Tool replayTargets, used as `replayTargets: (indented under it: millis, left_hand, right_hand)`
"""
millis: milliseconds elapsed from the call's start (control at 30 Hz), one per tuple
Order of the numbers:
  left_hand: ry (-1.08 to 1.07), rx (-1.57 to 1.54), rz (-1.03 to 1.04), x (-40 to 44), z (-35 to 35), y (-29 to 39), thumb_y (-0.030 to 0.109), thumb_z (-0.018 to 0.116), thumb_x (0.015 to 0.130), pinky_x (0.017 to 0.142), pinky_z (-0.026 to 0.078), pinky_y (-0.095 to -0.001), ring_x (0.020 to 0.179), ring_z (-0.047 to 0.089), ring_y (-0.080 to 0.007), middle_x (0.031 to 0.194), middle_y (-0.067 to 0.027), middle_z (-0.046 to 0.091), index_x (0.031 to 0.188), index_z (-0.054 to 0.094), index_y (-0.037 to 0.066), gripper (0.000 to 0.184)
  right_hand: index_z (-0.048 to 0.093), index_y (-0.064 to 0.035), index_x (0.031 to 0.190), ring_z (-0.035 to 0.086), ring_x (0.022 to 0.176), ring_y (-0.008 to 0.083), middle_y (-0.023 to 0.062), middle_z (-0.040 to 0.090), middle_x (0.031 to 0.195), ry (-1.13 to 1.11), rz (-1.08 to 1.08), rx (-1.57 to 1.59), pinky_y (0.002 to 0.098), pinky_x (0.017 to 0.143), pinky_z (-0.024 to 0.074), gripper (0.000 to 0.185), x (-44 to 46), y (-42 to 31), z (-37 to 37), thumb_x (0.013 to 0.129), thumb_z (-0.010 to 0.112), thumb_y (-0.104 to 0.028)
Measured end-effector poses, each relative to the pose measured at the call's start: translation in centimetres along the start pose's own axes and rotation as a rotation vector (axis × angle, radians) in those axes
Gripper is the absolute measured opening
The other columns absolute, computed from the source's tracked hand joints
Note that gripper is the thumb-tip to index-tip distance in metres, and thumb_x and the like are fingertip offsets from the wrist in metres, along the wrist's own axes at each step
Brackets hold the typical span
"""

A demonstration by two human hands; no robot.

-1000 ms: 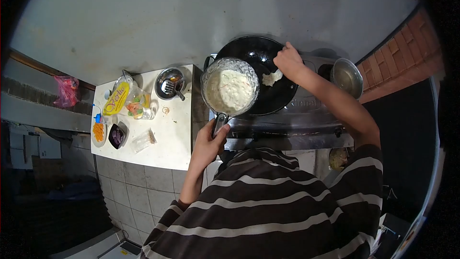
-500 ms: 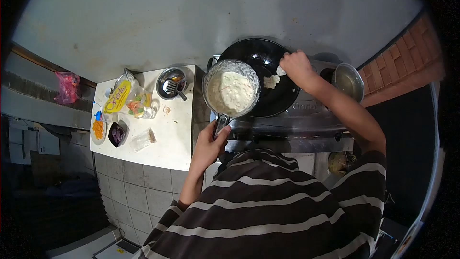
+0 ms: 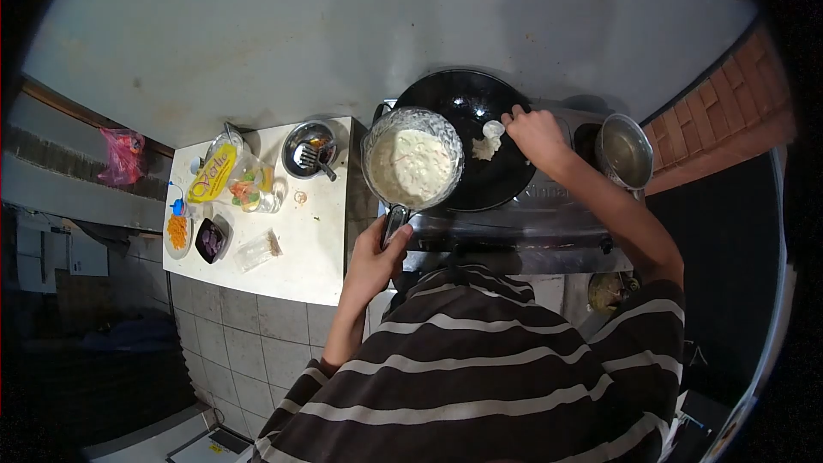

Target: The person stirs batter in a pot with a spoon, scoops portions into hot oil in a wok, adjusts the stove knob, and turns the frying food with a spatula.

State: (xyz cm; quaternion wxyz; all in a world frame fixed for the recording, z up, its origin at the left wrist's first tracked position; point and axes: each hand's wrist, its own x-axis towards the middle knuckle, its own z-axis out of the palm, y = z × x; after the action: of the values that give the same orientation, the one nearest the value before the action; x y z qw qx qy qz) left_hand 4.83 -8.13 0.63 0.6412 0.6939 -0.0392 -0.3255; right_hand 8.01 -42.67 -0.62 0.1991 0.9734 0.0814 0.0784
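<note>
My left hand (image 3: pixel 375 259) is closed around the black handle of a saucepan (image 3: pixel 397 221), which is held over the left side of a black wok (image 3: pixel 467 90). Thick pale batter (image 3: pixel 420 163) with orange shreds lies in the saucepan, and more is smeared up its inner wall. Above the wok's right side, my right hand (image 3: pixel 536 137) grips a spoon (image 3: pixel 493 129) whose bowl looks white with batter; its handle is hidden by my fingers. A small pale lump of batter (image 3: pixel 486 148) sits in the wok just below the spoon.
The wok stands on a gas stove (image 3: pixel 514 231), with a metal pot (image 3: pixel 626 153) to its right. On the white table (image 3: pixel 300 270) at left are a metal bowl with a slotted turner (image 3: pixel 307 154), a yellow-labelled oil pouch (image 3: pixel 213 173), a plate of orange shreds (image 3: pixel 177 231) and a dark bowl (image 3: pixel 211 240).
My right hand has shifted slightly right and down, turning so that the spoon's bowl shows more fully. The saucepan and my left hand have stayed almost in place.
</note>
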Motion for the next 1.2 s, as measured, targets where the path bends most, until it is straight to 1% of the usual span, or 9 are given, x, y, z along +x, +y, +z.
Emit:
replayTargets:
  millis: [233,400,433,533,733,867,967,1133,1200]
  left_hand:
    - [0.031,0.026,0.041,0.0,0.0,-0.8,0.024,0.062,0.096,0.041,0.028,-0.0214,0.047,0.038,-0.0023,0.06,0.0073,0.043,0.101,0.054,0.004,0.022]
    - [0.037,0.003,0.038,-0.1,0.2,-1.2,0.025,0.062,0.096,0.04,0.028,-0.0215,0.046,0.038,-0.0026,0.06,0.0072,0.043,0.103,0.054,0.003,0.024]
    - [0.061,0.024,0.043,0.0,0.3,-1.4,0.025,0.062,0.096,0.04,0.028,-0.0214,0.046,0.038,-0.0027,0.061,0.0072,0.043,0.104,0.054,0.003,0.025]
    - [0.097,0.035,0.042,0.1,0.9,-1.6,0.025,0.062,0.096,0.04,0.028,-0.0211,0.046,0.038,-0.0028,0.061,0.007,0.044,0.107,0.054,0.002,0.026]
    - [0.103,0.023,0.04,0.5,1.8,-1.6,0.025,0.062,0.096,0.04,0.029,-0.0226,0.045,0.039,-0.0036,0.058,0.0054,0.045,0.108,0.055,-0.001,0.03]
    - [0.039,0.029,0.06,0.5,2.2,-1.2,0.025,0.063,0.095,0.041,0.03,-0.0243,0.045,0.041,-0.0042,0.056,0.0034,0.047,0.106,0.055,-0.003,0.031]
    - [0.022,-0.012,0.051,0.0,2.2,-0.7,0.024,0.062,0.096,0.041,0.028,-0.0225,0.046,0.038,-0.0028,0.059,0.0061,0.044,0.104,0.054,0.0,0.027]
    - [0.07,0.004,0.038,-0.8,0.8,0.1,0.024,0.062,0.096,0.04,0.027,-0.0222,0.045,0.036,-0.0027,0.059,0.0075,0.042,0.097,0.053,0.004,0.021]
    - [0.11,0.049,0.059,-1.1,-0.2,-0.6,0.023,0.061,0.096,0.04,0.027,-0.0224,0.045,0.036,-0.0028,0.059,0.007,0.043,0.095,0.053,0.004,0.02]
  right_hand:
    - [0.063,-0.0037,0.097,0.07,0.074,0.0254,0.0115,0.066,0.092,-0.042,0.125,0.036,0.0379,0.062,0.0564,0.019,-1.1,0.6,0.1,0.079,0.062,-0.01]
    - [0.061,-0.0062,0.099,0.067,0.08,0.0355,0.0134,0.066,0.086,0.079,0.31,0.314,0.0457,0.066,0.0534,0.015,-3.6,2.0,-2.9,0.088,0.06,-0.017]
    - [0.062,-0.0064,0.095,0.066,0.077,0.0367,0.0146,0.066,0.08,0.11,0.32,0.34,0.0469,0.064,0.0508,0.014,-4.2,2.4,-3.4,0.091,0.058,-0.019]
    - [0.064,-0.0047,0.089,0.064,0.071,0.0363,0.0159,0.066,0.077,0.19,0.389,0.525,0.0452,0.062,0.0479,0.016,-5.5,2.9,-7.7,0.09,0.061,-0.021]
    - [0.063,-0.0035,0.087,0.059,0.066,0.0361,0.0155,0.064,0.074,0.162,0.386,0.807,0.0422,0.059,0.0432,0.021,-5.6,2.0,-15.0,0.09,0.063,-0.024]
    - [0.06,-0.0048,0.087,0.06,0.067,0.0358,0.013,0.062,0.076,0.197,0.224,0.81,0.0428,0.059,0.0439,0.019,-4.1,0.2,-15.3,0.09,0.062,-0.024]
    - [0.055,-0.0066,0.087,0.06,0.07,0.0347,0.0104,0.056,0.077,0.251,0.115,0.615,0.045,0.058,0.046,0.017,-3.2,-1.6,-15.0,0.092,0.059,-0.022]
    - [0.055,-0.0063,0.086,0.061,0.07,0.0341,0.0098,0.058,0.076,0.27,0.112,0.644,0.0436,0.058,0.0467,0.017,-3.9,-2.9,-16.0,0.091,0.06,-0.021]
    - [0.058,-0.0057,0.085,0.063,0.073,0.0342,0.0105,0.063,0.078,0.245,0.267,0.572,0.044,0.06,0.0479,0.017,-4.8,-3.0,-16.5,0.091,0.061,-0.021]
